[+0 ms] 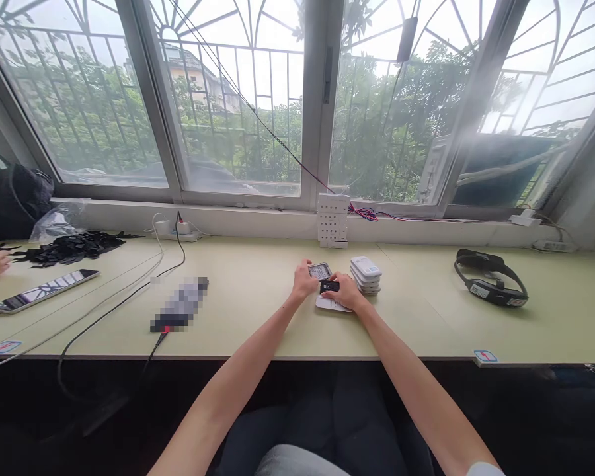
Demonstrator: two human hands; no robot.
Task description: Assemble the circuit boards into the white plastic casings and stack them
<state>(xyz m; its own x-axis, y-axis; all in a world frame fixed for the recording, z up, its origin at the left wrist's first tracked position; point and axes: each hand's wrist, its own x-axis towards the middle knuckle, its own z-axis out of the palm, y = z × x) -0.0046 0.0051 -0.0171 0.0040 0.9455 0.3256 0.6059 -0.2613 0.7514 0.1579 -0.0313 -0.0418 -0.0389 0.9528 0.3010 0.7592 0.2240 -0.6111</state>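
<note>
Your two hands meet at the middle of the pale green table [258, 317], just left of a stack of white boxes [365, 273]. Your left hand [303, 281] curls around a small labelled white case [320, 270]; how tightly, you cannot tell. Your right hand [348, 291] pinches a small black piece [329, 286], its long axis left to right, between both hands over a flat white box [327, 304].

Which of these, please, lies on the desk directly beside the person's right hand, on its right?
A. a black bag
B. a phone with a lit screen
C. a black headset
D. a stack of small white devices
D: the stack of small white devices lies right next to the right hand; the black headset lies much farther right.
</note>
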